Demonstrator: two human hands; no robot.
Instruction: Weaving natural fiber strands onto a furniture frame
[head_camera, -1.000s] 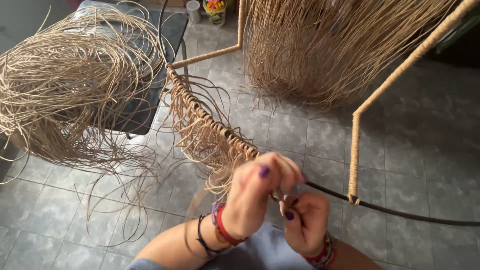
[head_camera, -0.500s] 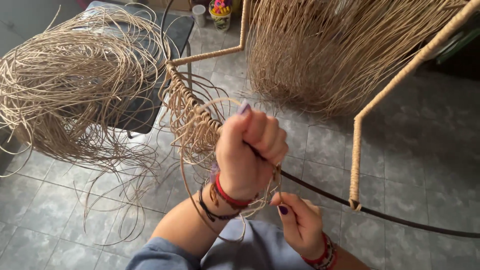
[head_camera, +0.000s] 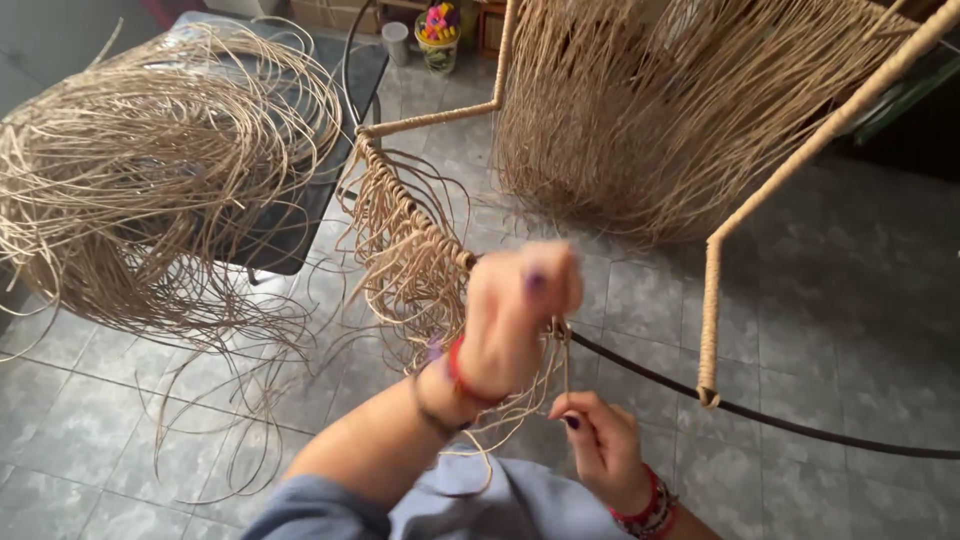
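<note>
The left hand (head_camera: 515, 325) was raised at the centre of the frame, blurred, its fingers curled shut around a pale rattan strand (head_camera: 565, 362) just where the wrapped section of the dark metal frame rod (head_camera: 800, 422) ended. Below it, at lower centre, the right hand (head_camera: 600, 440) pinched the same strand between thumb and fingertips, the strand running upright between the two hands. Loose knotted strands (head_camera: 405, 255) hung from the wrapped rail up and to the left of the left hand. A big tangled bundle of rattan (head_camera: 150, 180) lay on a dark chair (head_camera: 300, 215) at upper left; a curtain of strands (head_camera: 660, 110) hung at upper right.
</note>
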